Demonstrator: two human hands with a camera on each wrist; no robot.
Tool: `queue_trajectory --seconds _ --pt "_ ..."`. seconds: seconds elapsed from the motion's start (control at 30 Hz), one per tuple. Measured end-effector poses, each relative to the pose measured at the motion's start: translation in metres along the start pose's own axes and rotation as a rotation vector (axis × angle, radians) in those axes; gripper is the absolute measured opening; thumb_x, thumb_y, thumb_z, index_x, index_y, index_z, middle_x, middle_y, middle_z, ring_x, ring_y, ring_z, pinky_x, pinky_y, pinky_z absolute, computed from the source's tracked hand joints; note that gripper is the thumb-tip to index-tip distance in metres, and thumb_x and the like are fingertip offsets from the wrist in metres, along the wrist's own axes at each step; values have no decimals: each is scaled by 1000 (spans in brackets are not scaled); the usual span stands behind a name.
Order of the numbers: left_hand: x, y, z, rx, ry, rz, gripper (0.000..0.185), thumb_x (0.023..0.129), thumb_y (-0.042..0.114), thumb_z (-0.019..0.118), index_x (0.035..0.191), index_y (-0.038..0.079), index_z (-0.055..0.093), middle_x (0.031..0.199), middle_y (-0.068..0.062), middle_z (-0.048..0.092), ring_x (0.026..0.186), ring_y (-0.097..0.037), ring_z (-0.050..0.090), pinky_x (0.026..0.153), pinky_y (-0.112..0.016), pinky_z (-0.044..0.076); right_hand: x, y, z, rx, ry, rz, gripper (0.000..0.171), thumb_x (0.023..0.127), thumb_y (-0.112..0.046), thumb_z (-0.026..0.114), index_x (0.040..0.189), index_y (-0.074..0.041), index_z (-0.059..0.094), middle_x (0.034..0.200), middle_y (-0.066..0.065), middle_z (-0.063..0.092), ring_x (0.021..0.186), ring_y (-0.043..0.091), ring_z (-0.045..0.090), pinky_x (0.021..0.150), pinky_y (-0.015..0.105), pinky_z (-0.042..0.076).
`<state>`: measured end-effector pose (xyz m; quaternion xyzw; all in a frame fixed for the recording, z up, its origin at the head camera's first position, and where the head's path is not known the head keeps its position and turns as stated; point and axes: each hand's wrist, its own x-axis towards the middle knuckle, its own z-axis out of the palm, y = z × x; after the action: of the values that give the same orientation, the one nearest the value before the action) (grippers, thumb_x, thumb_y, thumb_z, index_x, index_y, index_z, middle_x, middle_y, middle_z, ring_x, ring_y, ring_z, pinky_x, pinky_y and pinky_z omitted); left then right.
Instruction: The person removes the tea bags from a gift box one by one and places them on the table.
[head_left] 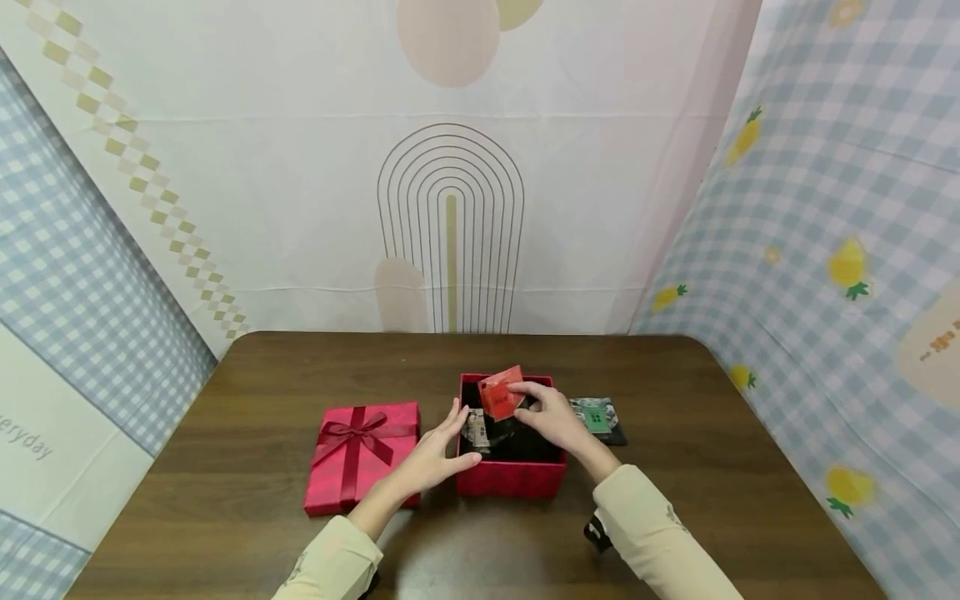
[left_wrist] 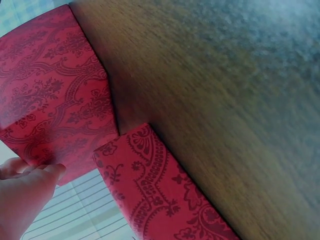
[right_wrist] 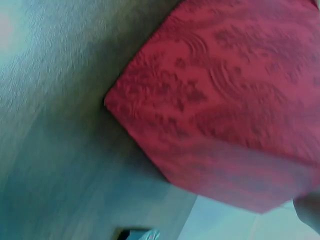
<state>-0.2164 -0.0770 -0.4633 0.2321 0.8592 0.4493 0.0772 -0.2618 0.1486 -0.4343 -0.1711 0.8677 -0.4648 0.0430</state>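
Note:
My right hand (head_left: 553,415) pinches a small flat red packet (head_left: 498,398) between thumb and fingers, above the open red gift box (head_left: 510,481). My left hand (head_left: 433,457) lies at the box's left side, fingers extended. In the left wrist view its fingertips (left_wrist: 56,170) touch the patterned box wall (left_wrist: 55,95). Inside the dark interior lies a flat packet with a pale grey label (head_left: 478,429). The right wrist view has the box wall (right_wrist: 225,90) large and slightly blurred, with only a sliver of the right hand at the edge.
A red box lid (head_left: 330,479) with a dark red ribbon bow (head_left: 360,431) lies left of the box. Right of the box is a dark packet with a green label (head_left: 597,419). Everything stands on a brown wooden table (head_left: 247,433), with patterned cloth hanging behind and at both sides.

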Motion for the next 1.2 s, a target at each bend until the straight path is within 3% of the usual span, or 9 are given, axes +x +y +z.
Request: queue_trajectory --seconds 0.3,0.43,0.57,0.67,0.77,1.03,1.2 --pt "0 2 1 2 -2 7 76 87 30 61 143 -1 21 151 -19 4 133 -38 22 103 -54 25 -10 12 -35 280 60 -36 40 85 4 55 124 8 48 116 27 53 63 2 50 54 19 41" --pt "0 1 1 10 4 11 76 87 30 61 143 -1 21 151 -20 5 132 -39 23 102 -55 25 -16 20 -56 313 80 -6 42 87 -1 55 127 7 46 123 28 48 67 1 52 54 18 42" --pt "0 1 0 14 10 15 77 86 31 62 143 -1 21 151 -20 6 132 -39 24 103 -54 25 -22 32 -76 323 112 25 45 90 -8 56 130 6 43 126 13 51 75 0 52 58 19 43" --pt "0 1 -1 11 8 9 77 86 31 62 143 -1 21 151 -19 6 132 -38 24 103 -54 25 -27 43 -88 365 138 58 47 91 -11 55 132 6 41 118 -8 54 77 0 52 58 20 44" --pt "-1 1 -1 10 7 7 77 86 31 62 143 -1 22 151 -19 5 132 -38 24 103 -53 25 -32 56 -99 424 160 87 46 91 -12 55 132 5 41 109 -20 55 78 0 53 59 20 44" --pt "0 2 -2 11 3 7 77 86 30 62 143 -2 22 151 -20 6 132 -39 25 103 -54 25 -48 84 -122 477 199 143 32 92 -12 54 124 -13 53 102 -22 57 66 4 51 57 18 43" --pt "0 3 -2 20 0 11 77 86 31 62 143 -2 21 150 -20 6 132 -40 24 103 -54 25 -56 99 -136 398 164 209 38 92 -16 54 130 -9 48 105 -25 52 68 2 51 59 19 44"
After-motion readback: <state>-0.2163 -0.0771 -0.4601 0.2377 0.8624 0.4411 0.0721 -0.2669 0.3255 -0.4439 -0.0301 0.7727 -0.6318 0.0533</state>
